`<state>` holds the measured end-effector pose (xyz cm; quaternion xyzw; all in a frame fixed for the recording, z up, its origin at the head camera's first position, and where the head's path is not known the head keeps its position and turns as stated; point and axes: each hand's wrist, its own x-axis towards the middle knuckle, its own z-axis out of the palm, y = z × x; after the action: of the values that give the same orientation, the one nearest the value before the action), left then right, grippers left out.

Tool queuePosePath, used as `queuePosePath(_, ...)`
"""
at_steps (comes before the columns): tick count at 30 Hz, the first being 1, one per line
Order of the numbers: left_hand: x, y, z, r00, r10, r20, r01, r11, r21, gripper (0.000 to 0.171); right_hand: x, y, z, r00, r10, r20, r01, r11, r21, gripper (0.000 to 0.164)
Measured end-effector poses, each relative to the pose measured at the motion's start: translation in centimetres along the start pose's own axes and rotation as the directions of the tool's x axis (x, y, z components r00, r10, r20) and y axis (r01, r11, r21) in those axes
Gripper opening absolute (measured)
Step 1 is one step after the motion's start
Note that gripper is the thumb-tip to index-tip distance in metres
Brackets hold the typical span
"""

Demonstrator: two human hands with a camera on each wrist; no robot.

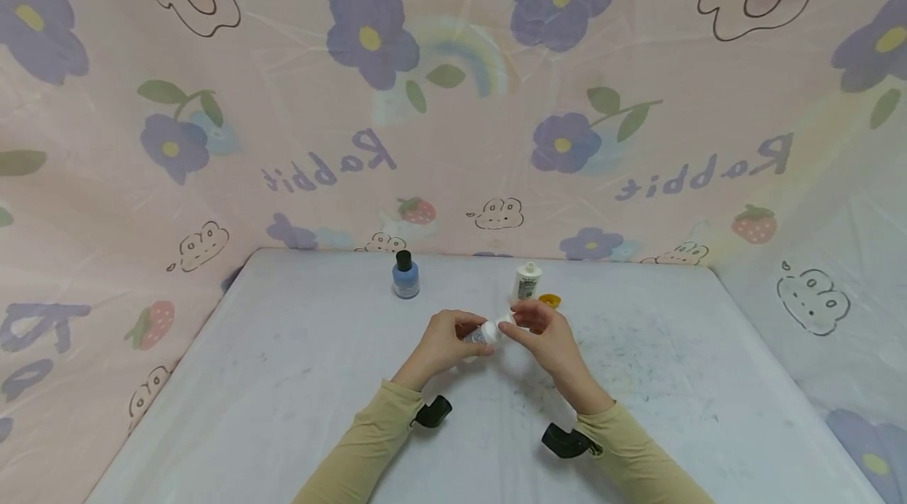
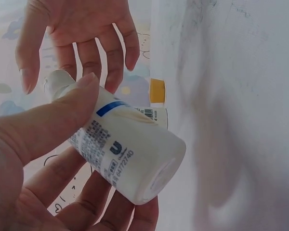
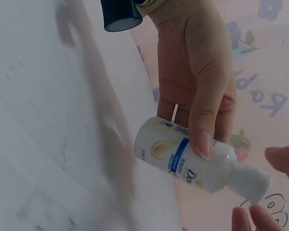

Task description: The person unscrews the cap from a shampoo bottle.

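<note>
My left hand (image 1: pixel 448 342) grips a small white lotion bottle (image 3: pixel 183 154) with blue and gold print, held tilted above the table. Its white cap (image 3: pixel 250 183) is on and points toward my right hand (image 1: pixel 549 335). Thumb and fingertips of the right hand stand apart around that cap, with gaps showing on either side in the right wrist view. Beyond the hands stands a second white bottle (image 1: pixel 527 281), upright, its narrow neck bare. A yellow cap (image 1: pixel 549 301) lies beside it on the right. Farther left is a blue bottle (image 1: pixel 406 281) with a black cap.
The white-covered table (image 1: pixel 283 378) carries dark smudges on its right side. A pink printed curtain (image 1: pixel 453 118) hangs behind it and at both sides. Black wrist cameras (image 1: pixel 434 412) are strapped at both sleeve cuffs.
</note>
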<state>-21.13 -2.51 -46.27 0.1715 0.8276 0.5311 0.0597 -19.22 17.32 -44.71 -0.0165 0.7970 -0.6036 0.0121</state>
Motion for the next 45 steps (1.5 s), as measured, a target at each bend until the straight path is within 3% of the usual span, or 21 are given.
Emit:
queuePosePath(16, -0.17, 0.31, 0.15, 1.0, -0.01, 0.012, 0.01, 1.0, -0.005, 0.035, -0.05, -0.03, 0.43, 0.998, 0.052, -0.033, -0.051, 0.998, 0.045, 0.038)
queuePosePath(30, -0.29, 0.36, 0.15, 1.0, 0.0, 0.007, -0.001, 1.0, 0.022, 0.035, -0.11, 0.02, 0.27, 1.0, -0.007, 0.008, 0.007, 1.0, 0.008, 0.033)
queuePosePath(45, -0.3, 0.45, -0.01, 1.0, 0.0, 0.005, 0.0, 1.0, 0.001, 0.035, -0.19, 0.13, -0.31, 0.994, -0.049, 0.097, 0.036, 0.991, 0.128, 0.036)
